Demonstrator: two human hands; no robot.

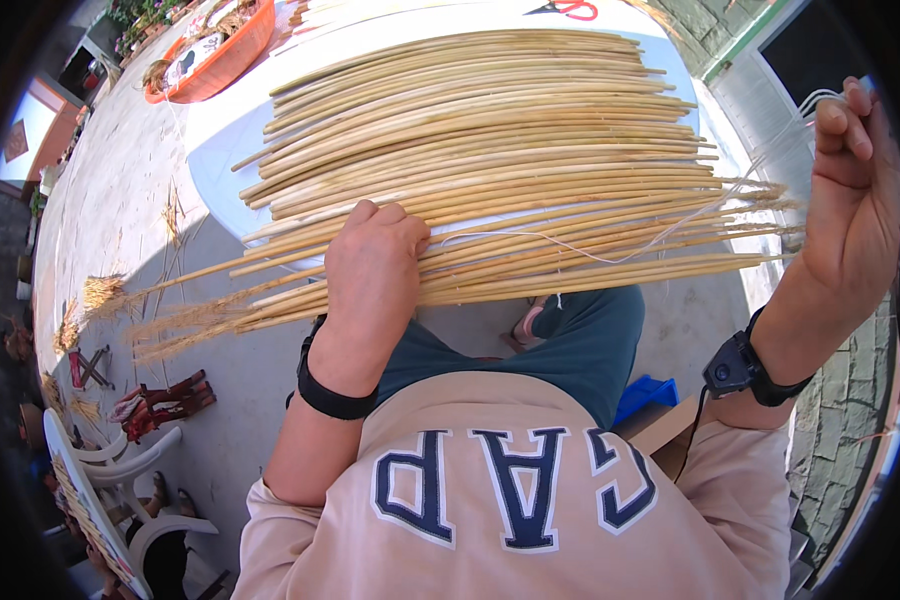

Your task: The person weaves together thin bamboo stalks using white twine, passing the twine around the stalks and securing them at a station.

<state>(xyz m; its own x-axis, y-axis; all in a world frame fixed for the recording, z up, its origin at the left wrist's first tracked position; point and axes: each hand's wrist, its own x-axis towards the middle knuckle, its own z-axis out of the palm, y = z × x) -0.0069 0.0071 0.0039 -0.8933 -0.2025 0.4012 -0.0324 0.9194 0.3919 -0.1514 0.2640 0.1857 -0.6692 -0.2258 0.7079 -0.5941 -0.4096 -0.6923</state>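
A wide mat-like row of long, dry, straw-coloured stalks [480, 130] lies side by side on the white table. Along its near edge, several looser stalks [590, 275] carry feathery seed heads at their ends. My left hand [375, 270] is closed over these near stalks, its fingertips partly hidden. From beside it a thin white string [570, 247] runs slackly over the stalks towards the right. Raised at the far right, my right hand [850, 190] pinches the string, with loops of it showing above the fingers.
An orange basin [228, 68] with mixed contents stands beyond the table [215, 150] at upper left. Red-handled scissors [575, 8] lie at the table's far side. A white chair [135, 475] and a folded dark-red stool [165, 405] are on the lower left. A blue container [645, 395] sits beside my leg.
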